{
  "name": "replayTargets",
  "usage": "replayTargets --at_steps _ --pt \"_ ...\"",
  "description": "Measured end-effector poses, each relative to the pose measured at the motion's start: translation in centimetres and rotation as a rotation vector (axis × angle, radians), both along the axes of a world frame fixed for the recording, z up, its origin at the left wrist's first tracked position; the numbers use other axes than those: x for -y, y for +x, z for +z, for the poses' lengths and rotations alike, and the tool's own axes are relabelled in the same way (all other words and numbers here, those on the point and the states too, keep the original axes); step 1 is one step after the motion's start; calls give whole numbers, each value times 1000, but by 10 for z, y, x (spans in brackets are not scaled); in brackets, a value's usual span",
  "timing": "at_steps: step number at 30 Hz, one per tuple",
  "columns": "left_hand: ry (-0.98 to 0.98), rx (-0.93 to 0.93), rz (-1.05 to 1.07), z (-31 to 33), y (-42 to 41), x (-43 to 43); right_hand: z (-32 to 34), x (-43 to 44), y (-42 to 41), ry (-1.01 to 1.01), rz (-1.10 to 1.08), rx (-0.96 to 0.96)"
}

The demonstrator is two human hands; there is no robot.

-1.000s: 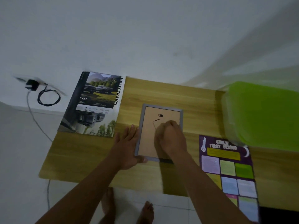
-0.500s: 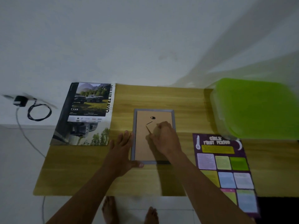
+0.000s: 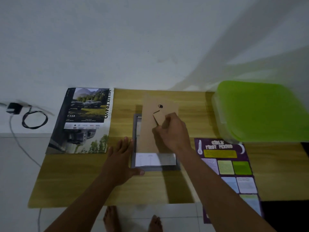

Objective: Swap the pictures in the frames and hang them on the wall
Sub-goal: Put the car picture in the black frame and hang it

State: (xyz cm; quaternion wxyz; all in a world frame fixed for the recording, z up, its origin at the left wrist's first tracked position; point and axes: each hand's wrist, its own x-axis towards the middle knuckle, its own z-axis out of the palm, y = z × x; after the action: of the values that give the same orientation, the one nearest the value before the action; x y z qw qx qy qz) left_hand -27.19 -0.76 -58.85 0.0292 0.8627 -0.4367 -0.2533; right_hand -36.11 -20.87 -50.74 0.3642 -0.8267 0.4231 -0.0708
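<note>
Frame [image 3: 155, 168] lies face down at mid-bench [image 3: 83, 181], long axis running straight away from you. Backing [image 3: 149, 118] stands tilted, clear of the frame's near end, exposing the sheet [image 3: 155, 159] inside. Your right hand [image 3: 173, 133] pinches the backing's stand flap. Your left hand [image 3: 120, 158] lies flat, fingers straight, against the frame's left rail. Judgement: the left hand is free and just beside the sheet.

A grey frame [image 3: 155, 168] lies face down on the tabletop [image 3: 75, 181]. Its brown backing board [image 3: 147, 128] is raised off it and tilted, baring a white sheet [image 3: 150, 159] at the near end. A truck poster [image 3: 83, 121] lies flat to the left, a purple poster [image 3: 230, 166] to the right.
</note>
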Motion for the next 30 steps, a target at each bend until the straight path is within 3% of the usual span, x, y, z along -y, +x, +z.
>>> replayTargets --at_steps 6,10,15,23,30 --pt "33 28 -5 1 -3 4 27 68 7 -121 -21 -148" --pt "50 33 5 -1 -3 5 7 108 1 -213 -4 -350" --pt "73 51 2 -4 -2 6 -32 135 -8 -272 5 -463" --pt "78 27 19 -3 -4 7 -72 137 -11 -307 86 -357" --pt "96 48 1 0 -3 8 -64 134 -13 -273 116 -375"
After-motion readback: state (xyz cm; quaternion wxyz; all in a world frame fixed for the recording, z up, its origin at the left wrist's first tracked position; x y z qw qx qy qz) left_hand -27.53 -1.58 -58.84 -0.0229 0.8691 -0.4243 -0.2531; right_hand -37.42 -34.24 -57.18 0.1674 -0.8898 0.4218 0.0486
